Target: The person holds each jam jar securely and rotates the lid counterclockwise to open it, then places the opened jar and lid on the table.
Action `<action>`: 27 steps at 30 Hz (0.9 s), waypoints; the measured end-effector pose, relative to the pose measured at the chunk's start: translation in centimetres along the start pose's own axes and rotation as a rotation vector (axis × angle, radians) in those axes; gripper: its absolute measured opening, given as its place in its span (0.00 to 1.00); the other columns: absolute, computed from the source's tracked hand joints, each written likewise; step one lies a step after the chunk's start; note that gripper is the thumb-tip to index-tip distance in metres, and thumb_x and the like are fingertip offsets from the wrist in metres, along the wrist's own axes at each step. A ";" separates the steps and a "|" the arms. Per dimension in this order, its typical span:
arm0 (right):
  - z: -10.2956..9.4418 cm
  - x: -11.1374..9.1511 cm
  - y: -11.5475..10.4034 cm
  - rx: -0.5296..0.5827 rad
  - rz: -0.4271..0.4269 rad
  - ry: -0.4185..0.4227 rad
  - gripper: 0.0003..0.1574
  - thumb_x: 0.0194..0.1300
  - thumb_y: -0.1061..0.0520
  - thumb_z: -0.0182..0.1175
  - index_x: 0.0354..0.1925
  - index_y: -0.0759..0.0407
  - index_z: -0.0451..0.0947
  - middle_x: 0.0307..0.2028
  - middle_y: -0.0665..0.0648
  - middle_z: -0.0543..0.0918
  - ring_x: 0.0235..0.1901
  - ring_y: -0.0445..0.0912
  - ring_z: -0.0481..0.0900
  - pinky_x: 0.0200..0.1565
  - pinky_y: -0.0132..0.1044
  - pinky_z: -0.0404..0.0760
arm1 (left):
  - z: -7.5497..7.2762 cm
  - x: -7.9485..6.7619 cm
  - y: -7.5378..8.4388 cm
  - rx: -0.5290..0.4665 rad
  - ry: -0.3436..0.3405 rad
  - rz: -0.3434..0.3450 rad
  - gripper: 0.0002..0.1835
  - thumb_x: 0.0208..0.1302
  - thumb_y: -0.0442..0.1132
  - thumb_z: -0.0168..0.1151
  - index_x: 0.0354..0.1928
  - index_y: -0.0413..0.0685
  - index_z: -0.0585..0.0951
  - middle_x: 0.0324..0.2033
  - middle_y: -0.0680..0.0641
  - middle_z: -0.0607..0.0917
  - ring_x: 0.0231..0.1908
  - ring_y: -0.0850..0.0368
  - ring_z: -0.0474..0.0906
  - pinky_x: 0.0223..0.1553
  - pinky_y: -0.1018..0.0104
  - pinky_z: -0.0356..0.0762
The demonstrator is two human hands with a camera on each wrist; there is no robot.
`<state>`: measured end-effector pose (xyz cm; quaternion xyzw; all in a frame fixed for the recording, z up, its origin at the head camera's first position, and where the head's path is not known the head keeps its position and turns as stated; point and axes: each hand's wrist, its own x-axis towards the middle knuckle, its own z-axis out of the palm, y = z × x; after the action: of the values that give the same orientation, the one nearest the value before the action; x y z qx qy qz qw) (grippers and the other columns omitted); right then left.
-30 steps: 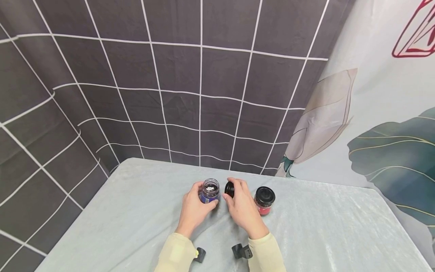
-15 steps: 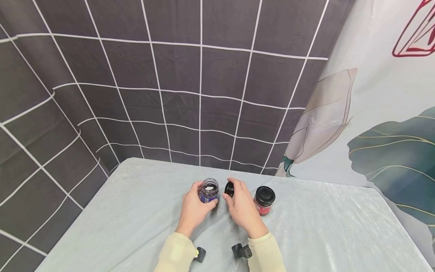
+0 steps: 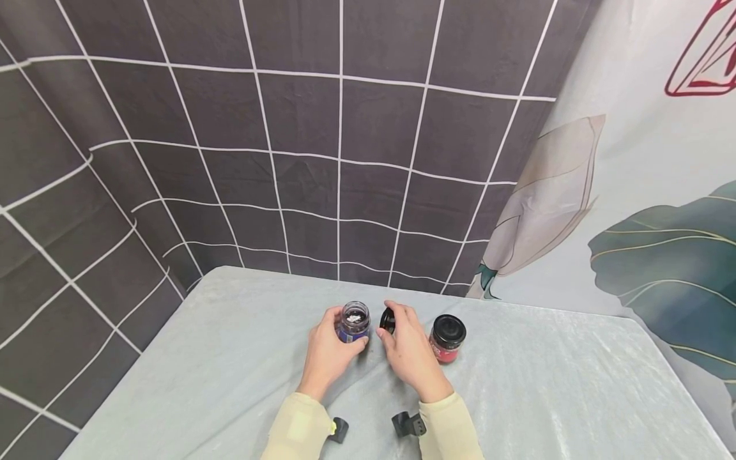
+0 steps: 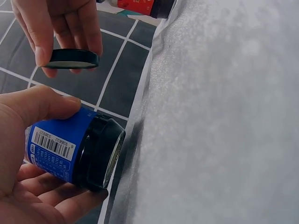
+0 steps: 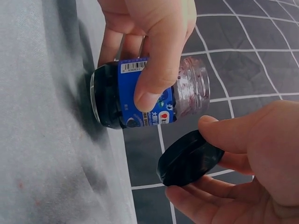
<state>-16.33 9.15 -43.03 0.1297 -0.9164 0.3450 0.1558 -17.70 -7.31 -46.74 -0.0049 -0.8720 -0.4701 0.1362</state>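
Grey-clothed desk (image 3: 230, 364): our left fingers (image 5: 156, 81) grip uncapped blue-labelled glass jar (image 4: 74, 144), right fingers (image 5: 229, 133) round black lid (image 5: 189, 161); red-labelled jar (image 3: 446, 340) still capped

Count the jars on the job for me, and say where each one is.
2: the blue-labelled jar, open, in the left hand; the red-labelled jar, lidded, on the table, right of the right hand.

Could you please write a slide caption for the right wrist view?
Left hand grips an open blue-labelled jar; right hand holds a black lid apart from it.
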 end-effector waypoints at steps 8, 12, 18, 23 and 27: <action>0.1 0.0 0.1 0.007 0.005 0.001 0.29 0.66 0.62 0.65 0.63 0.67 0.70 0.56 0.69 0.76 0.56 0.61 0.78 0.57 0.55 0.77 | 0.0 0.1 0.0 -0.008 0.010 -0.003 0.34 0.46 0.42 0.80 0.56 0.42 0.77 0.46 0.43 0.86 0.48 0.48 0.83 0.52 0.50 0.78; 0.1 0.0 0.1 0.005 0.010 0.000 0.29 0.66 0.62 0.65 0.63 0.67 0.70 0.55 0.69 0.77 0.55 0.61 0.78 0.57 0.55 0.77 | 0.0 0.0 0.0 -0.014 0.007 -0.006 0.34 0.46 0.41 0.80 0.57 0.42 0.77 0.46 0.43 0.86 0.48 0.48 0.83 0.53 0.50 0.78; 0.1 -0.1 0.0 0.002 0.006 -0.002 0.29 0.66 0.63 0.65 0.62 0.69 0.71 0.53 0.70 0.78 0.54 0.63 0.79 0.56 0.56 0.77 | -0.1 0.0 0.0 -0.014 0.006 -0.006 0.34 0.46 0.41 0.80 0.57 0.42 0.77 0.46 0.43 0.86 0.48 0.48 0.83 0.53 0.50 0.78; 0.1 -0.1 0.1 0.004 0.004 -0.007 0.28 0.65 0.64 0.65 0.61 0.69 0.71 0.54 0.69 0.79 0.54 0.63 0.80 0.56 0.56 0.77 | -0.1 0.0 0.0 -0.012 0.003 -0.011 0.34 0.46 0.42 0.80 0.57 0.43 0.76 0.46 0.43 0.86 0.48 0.48 0.83 0.53 0.50 0.78; 0.2 -0.1 0.2 0.006 0.007 -0.010 0.29 0.65 0.65 0.65 0.61 0.70 0.70 0.54 0.70 0.79 0.54 0.63 0.80 0.56 0.56 0.77 | 0.0 0.1 -0.1 -0.006 0.007 0.000 0.34 0.46 0.41 0.80 0.57 0.42 0.77 0.46 0.44 0.87 0.48 0.47 0.83 0.52 0.49 0.78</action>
<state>-16.37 9.16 -43.36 0.1288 -0.9166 0.3477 0.1498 -17.78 -7.37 -46.82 -0.0035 -0.8701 -0.4727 0.1393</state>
